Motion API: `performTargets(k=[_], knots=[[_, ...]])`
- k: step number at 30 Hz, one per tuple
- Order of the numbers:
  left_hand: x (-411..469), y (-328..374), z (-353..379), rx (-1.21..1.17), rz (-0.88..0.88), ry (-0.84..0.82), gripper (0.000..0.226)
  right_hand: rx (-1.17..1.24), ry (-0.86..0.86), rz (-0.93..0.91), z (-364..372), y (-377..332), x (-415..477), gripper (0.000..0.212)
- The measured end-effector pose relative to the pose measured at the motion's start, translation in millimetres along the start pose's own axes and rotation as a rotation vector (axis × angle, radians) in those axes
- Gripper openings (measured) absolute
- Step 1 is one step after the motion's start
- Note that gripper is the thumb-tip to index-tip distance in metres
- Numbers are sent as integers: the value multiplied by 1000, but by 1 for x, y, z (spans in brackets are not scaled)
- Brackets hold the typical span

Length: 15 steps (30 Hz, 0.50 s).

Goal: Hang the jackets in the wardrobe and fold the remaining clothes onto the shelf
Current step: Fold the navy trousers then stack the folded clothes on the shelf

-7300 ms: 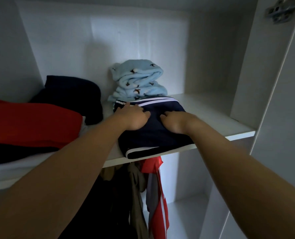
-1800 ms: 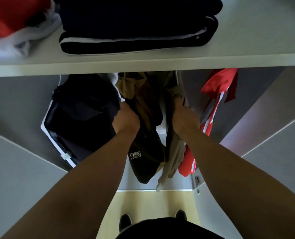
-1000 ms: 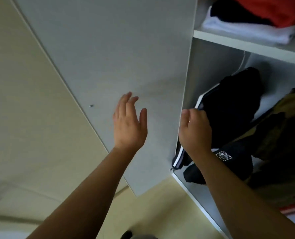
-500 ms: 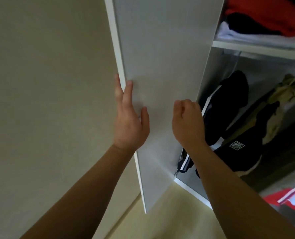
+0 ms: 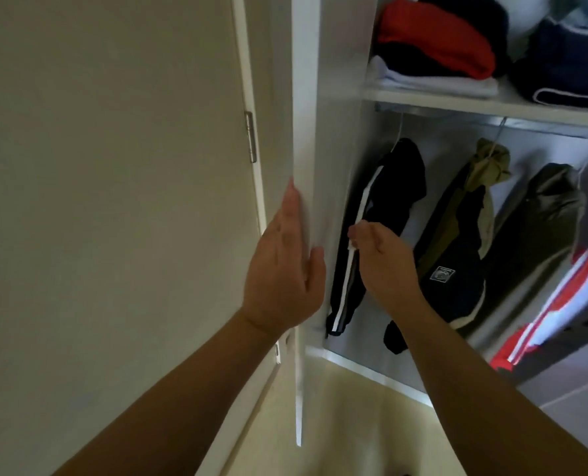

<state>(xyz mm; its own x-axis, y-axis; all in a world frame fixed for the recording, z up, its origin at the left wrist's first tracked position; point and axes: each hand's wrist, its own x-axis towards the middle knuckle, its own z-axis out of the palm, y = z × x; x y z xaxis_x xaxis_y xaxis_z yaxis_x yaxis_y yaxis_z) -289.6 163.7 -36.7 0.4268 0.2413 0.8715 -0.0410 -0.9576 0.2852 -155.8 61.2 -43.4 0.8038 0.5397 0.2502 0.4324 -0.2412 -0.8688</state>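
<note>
My left hand (image 5: 284, 269) lies flat with straight fingers against the outer face of the white wardrobe door (image 5: 304, 139), seen edge-on. My right hand (image 5: 383, 261) hovers in front of the opening with loosely bent fingers, holding nothing. Behind it hangs a black jacket with a white stripe (image 5: 385, 214). Beside that hang a dark jacket with a badge (image 5: 457, 255), an olive jacket (image 5: 539, 231) and a red and white jacket (image 5: 560, 324). Folded clothes sit on the shelf (image 5: 457, 106): a red, black and white pile (image 5: 436, 53) and a navy garment (image 5: 567, 70).
A beige wall (image 5: 107, 201) fills the left side. A room door frame with a metal hinge (image 5: 249, 137) stands just behind the wardrobe door. The wardrobe's white bottom edge (image 5: 371, 371) meets a yellowish floor (image 5: 354, 427).
The wardrobe door has swung from facing me to edge-on, with my left hand staying on its outer face. My right hand has loosened from a fist. The view has turned right.
</note>
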Motion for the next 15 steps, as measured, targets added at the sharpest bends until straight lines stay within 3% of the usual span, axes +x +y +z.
performTargets(k=[4,8,12,15], knots=[[11,15,31,-74,240,-109,98,135,28,127,-24,12,-10,40],[24,39,74,-98,367,-142,98,354,54,276,-61,33,-25,37],[36,64,122,-115,431,-193,87,481,117,460,-99,67,-35,29],[53,75,158,-79,515,-273,75,573,279,498,-125,88,-31,25]])
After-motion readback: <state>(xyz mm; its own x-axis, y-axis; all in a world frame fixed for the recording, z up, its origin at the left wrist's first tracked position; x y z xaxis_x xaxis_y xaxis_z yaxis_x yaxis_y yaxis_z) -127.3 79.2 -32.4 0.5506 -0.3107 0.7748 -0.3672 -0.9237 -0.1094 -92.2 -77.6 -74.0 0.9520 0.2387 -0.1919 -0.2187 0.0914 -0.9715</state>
